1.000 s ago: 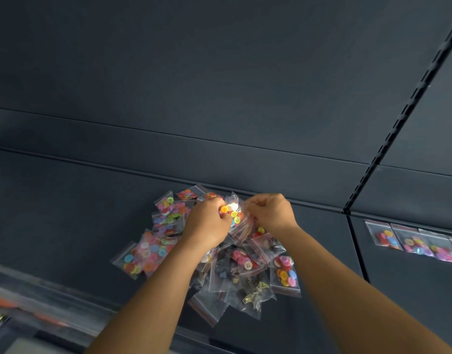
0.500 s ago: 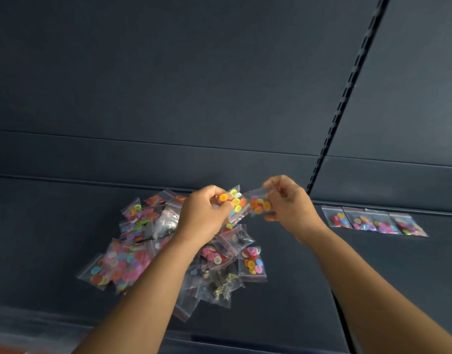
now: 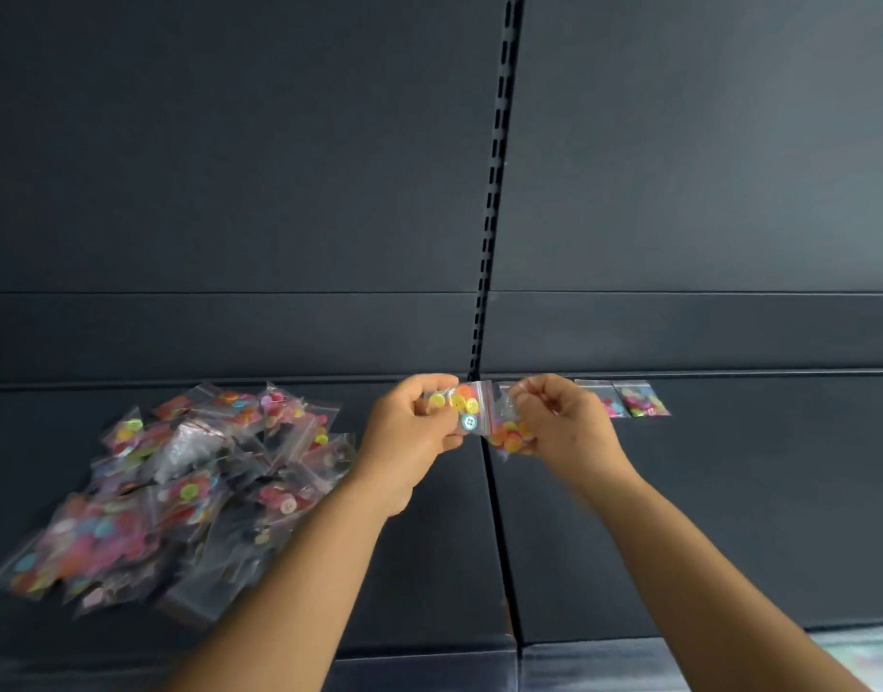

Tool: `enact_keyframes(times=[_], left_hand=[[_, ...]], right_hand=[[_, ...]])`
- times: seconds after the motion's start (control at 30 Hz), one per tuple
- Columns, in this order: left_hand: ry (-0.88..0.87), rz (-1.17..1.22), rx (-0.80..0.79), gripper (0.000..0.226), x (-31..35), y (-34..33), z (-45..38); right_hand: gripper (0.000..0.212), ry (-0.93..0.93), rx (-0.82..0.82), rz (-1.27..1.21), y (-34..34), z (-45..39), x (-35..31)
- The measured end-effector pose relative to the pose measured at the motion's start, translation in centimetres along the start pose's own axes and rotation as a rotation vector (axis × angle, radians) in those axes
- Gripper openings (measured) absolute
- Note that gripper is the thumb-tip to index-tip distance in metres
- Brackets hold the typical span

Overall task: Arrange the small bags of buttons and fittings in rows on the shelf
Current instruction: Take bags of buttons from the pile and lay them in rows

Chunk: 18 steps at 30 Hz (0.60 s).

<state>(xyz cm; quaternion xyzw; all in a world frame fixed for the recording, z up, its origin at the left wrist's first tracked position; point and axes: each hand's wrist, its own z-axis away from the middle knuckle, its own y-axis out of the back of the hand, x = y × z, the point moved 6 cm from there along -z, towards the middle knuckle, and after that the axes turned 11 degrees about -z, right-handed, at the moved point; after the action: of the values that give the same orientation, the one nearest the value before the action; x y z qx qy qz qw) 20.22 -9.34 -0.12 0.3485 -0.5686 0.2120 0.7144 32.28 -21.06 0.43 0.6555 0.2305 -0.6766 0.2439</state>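
We see two small bags of buttons lifted above the shelf seam (image 3: 494, 516). Left hand (image 3: 409, 432) pinches one bag (image 3: 461, 407); right hand (image 3: 559, 422) pinches the other (image 3: 510, 434) — edges nearly touching. Loose pile (image 3: 179, 491) lies left; a short row (image 3: 634, 399) sits along the back edge, right. Bare dark shelf (image 3: 729, 516) lies in front of that row.

Heap of bags (image 3: 179, 491) on the shelf (image 3: 729, 516) at left, row of bags (image 3: 636, 401) far right against the back panel (image 3: 679, 332).
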Motion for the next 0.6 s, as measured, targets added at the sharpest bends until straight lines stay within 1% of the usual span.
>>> enact_keyframes(times=[0.13, 0.2, 0.3, 0.33, 0.4, 0.43, 0.5, 0.6], left_hand=[[0.112, 0.077, -0.016, 0.014, -0.8, -3.8, 0.9], [0.140, 0.076, -0.029, 0.011, -1.2, -5.3, 1.1], [0.151, 0.017, -0.067, 0.013, -1.2, -6.7, 1.5], [0.148, -0.001, -0.071, 0.011, -1.0, -6.9, 1.5], [0.135, -0.023, -0.062, 0.005, -0.6, -7.2, 1.7], [0.120, -0.055, -0.053, 0.009, -0.3, -7.3, 1.7], [0.106, -0.125, -0.049, 0.011, -0.1, -7.6, 1.6], [0.140, -0.156, -0.056, 0.005, -0.4, -7.7, 1.3]], right_hand=[[0.017, -0.068, -0.028, -0.081, 1.8, 0.5, 1.0], [0.012, -0.091, -0.047, -0.078, 2.6, 0.7, 1.5], [0.006, -0.114, -0.024, -0.053, 4.4, 0.5, 2.0], [0.005, -0.118, -0.018, -0.042, 5.0, 0.3, 2.1], [0.002, -0.107, -0.025, -0.012, 5.8, 0.1, 2.1], [0.001, -0.094, -0.030, 0.008, 6.2, 0.0, 2.1], [0.003, -0.080, -0.039, 0.042, 6.7, -0.3, 1.9], [0.008, -0.086, -0.036, 0.049, 7.6, -1.0, 2.1]])
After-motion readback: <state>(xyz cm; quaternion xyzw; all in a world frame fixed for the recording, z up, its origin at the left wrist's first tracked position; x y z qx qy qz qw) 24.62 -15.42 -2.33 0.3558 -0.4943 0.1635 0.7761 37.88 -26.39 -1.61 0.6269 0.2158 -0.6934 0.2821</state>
